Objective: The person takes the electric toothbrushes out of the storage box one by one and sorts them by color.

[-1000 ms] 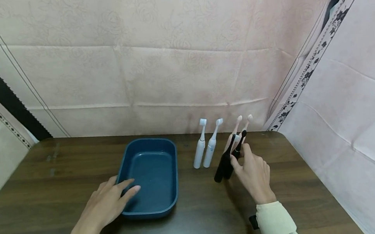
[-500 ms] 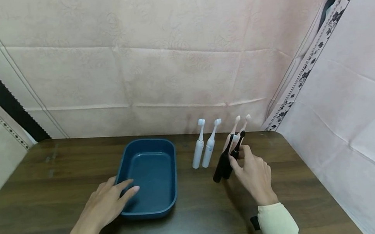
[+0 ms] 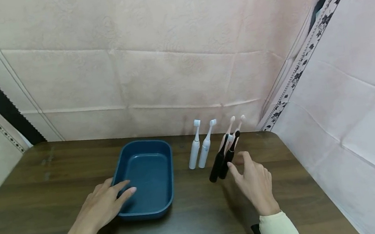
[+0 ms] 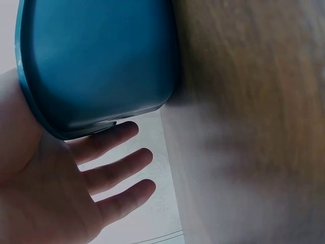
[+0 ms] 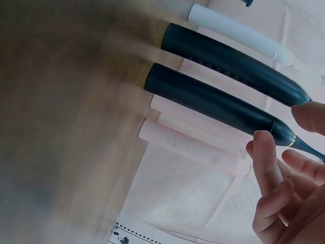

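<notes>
In the head view my left hand (image 3: 97, 210) rests over the left rim of a blue rectangular box (image 3: 171, 177). Its thumb and index finger reach inside; in the left wrist view, straight fingers (image 4: 119, 170) lie outside the wall. My right hand (image 3: 256, 186) is beside two black electric toothbrushes, the left one (image 3: 217, 165) and the right one (image 3: 227, 163), which stand upright. Thumb and fingers are spread around the nearer black brush's upper part in the right wrist view; whether they touch it I cannot tell.
Left of the black brushes stand a white electric toothbrush (image 3: 194, 154) and a pale blue-white one (image 3: 204, 152). Behind them are two pink ones, partly hidden, their handles (image 5: 175, 145) plainer in the right wrist view. Pale patterned cloth (image 3: 148, 82) hangs behind the brown wooden table (image 3: 200, 224).
My right hand has drawn back from the right black toothbrush's neck, towards the front, and its fingers have parted. The left hand stays on the box. The whole head view has shifted slightly.
</notes>
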`<state>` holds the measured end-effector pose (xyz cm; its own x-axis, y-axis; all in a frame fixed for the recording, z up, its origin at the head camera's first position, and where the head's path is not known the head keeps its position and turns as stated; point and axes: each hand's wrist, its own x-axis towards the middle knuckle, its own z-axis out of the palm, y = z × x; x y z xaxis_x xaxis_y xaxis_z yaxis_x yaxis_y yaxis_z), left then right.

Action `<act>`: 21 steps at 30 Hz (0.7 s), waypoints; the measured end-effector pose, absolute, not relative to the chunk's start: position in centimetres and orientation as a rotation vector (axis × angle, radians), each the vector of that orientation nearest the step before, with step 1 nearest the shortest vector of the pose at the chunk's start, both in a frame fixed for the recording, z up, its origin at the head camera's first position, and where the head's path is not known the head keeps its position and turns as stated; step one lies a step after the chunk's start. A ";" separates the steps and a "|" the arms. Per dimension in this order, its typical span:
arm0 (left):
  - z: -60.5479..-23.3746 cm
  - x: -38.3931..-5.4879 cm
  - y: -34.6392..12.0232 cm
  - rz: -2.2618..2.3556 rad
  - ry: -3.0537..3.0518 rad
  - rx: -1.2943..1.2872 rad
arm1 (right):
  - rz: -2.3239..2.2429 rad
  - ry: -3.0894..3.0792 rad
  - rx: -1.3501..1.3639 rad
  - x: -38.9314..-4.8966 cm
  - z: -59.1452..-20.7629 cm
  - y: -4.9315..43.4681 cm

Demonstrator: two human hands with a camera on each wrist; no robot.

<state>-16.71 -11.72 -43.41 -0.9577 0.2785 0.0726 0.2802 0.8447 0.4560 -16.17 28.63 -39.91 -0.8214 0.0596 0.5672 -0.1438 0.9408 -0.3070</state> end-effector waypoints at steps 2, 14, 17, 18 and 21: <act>-43.5 -16.8 -11.8 -0.746 -3.012 -0.460 | 0.450 -2.493 0.064 -15.7 -40.1 28.6; -43.6 -17.0 -13.4 -0.717 -2.988 -0.388 | 0.449 -2.479 0.135 -15.7 -40.6 27.5; -43.5 -16.9 -13.5 -0.712 -2.968 -0.370 | 0.425 -2.477 0.177 -15.7 -40.6 27.1; -43.4 -16.9 -13.4 -0.712 -2.955 -0.366 | 0.414 -2.476 0.199 -15.7 -40.5 26.9; -43.1 -16.7 -12.8 -0.709 -2.912 -0.369 | 0.373 -2.472 0.269 -15.7 -40.6 26.1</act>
